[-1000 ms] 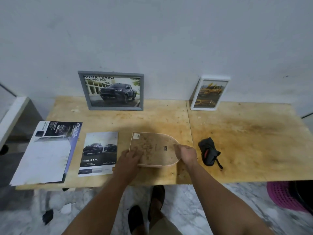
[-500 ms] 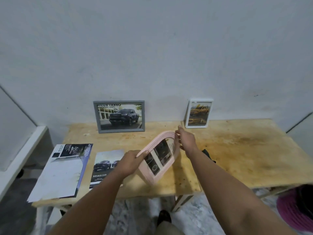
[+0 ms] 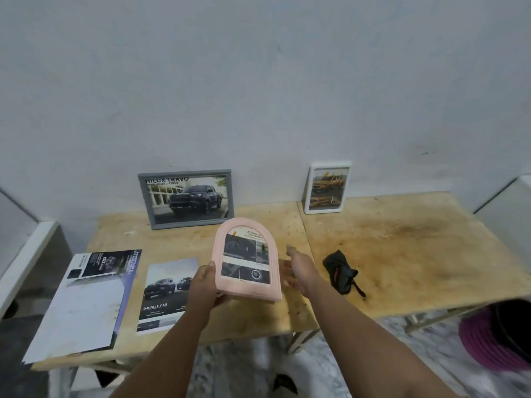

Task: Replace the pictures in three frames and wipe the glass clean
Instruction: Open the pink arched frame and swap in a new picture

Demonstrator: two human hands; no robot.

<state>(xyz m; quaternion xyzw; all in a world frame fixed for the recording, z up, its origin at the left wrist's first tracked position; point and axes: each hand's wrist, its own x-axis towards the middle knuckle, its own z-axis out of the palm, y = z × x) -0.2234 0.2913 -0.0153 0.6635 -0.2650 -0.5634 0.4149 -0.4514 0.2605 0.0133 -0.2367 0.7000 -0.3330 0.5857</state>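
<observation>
The pink arched frame (image 3: 247,261) was face down a second ago. Now it is flipped, picture up, held above the bench's front edge. Its long side runs front to back, round top toward the wall. The left hand (image 3: 204,285) grips its left side. The right hand (image 3: 298,268) has let go, fingers loose, so wiping likely comes next with the black cloth (image 3: 340,272).
</observation>
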